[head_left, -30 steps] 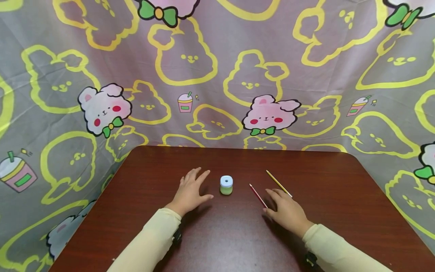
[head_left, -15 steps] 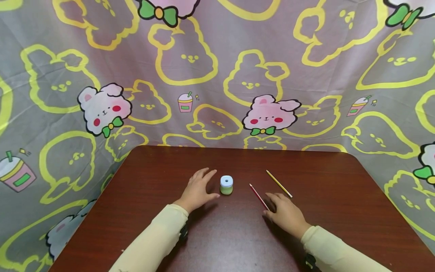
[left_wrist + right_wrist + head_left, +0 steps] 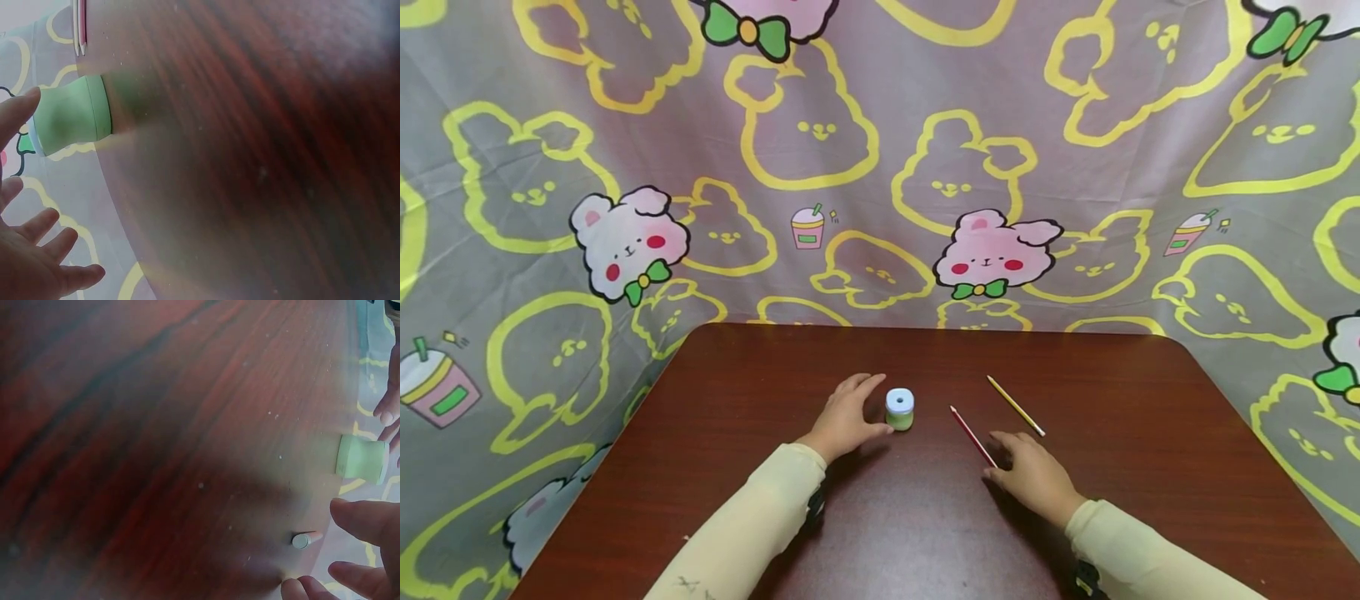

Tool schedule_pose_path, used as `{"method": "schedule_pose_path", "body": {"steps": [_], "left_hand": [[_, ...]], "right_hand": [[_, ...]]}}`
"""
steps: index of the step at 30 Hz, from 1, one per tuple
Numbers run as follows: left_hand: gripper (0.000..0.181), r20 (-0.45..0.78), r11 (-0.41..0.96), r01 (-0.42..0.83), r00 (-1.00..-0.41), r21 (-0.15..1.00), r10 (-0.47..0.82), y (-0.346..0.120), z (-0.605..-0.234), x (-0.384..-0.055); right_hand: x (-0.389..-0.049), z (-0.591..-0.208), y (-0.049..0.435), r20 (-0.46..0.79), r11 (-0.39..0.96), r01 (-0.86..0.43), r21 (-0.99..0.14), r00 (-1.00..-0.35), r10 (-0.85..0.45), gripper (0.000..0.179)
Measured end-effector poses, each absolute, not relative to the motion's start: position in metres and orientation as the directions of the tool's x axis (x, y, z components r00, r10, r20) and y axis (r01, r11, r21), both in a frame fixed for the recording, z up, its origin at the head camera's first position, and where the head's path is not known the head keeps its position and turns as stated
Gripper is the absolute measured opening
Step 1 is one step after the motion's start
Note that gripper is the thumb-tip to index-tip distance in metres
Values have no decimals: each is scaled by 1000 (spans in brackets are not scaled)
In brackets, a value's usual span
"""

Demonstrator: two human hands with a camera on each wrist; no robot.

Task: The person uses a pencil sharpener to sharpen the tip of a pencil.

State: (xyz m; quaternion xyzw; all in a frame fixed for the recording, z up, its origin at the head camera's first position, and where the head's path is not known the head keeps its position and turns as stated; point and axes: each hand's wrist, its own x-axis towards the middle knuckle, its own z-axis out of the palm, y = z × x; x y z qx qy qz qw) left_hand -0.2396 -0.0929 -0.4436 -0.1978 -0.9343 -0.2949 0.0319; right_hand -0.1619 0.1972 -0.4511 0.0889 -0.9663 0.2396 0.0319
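A small green pencil sharpener (image 3: pixel 899 418) with a pale blue, holed top stands upright mid-table. My left hand (image 3: pixel 844 421) is just left of it, thumb and fingers spread toward its side; the left wrist view shows the thumb near the top of the sharpener (image 3: pixel 72 115), contact unclear. A red pencil (image 3: pixel 972 436) lies slanted on the table. Over its near end is my right hand (image 3: pixel 1033 475), fingers loosely bent; in the right wrist view the end of the pencil (image 3: pixel 302 540) shows between thumb and fingers, seemingly not pinched.
Beyond the right hand lies a yellow pencil (image 3: pixel 1015 405), roughly parallel to the red one. The dark brown table (image 3: pixel 880 533) has rounded far corners. A patterned cloth (image 3: pixel 865 167) hangs behind and beside it.
My left hand has moved right, closer to the pencil sharpener. The right hand has drawn back slightly toward me, uncovering more of both pencils. Pencils and sharpener stay in place.
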Motion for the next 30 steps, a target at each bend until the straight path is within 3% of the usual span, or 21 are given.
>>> {"method": "schedule_pose_path", "body": {"steps": [10,20,30], "left_hand": [[82,157,714,360,-929,600,336,-86,-444,-243],[79,156,652,348,-929,674,335,-83,-454,-248],[76,145,617,338,-929,710,342,-78,-457,-252]], "right_hand": [[-162,-452,197,85,876,-157,-455,-988,-132,52],[-163,-455,195,54,842,-126,-525,-992,-115,43],[-167,-455,191,8,861,-67,-504,-997,-72,41]]}}
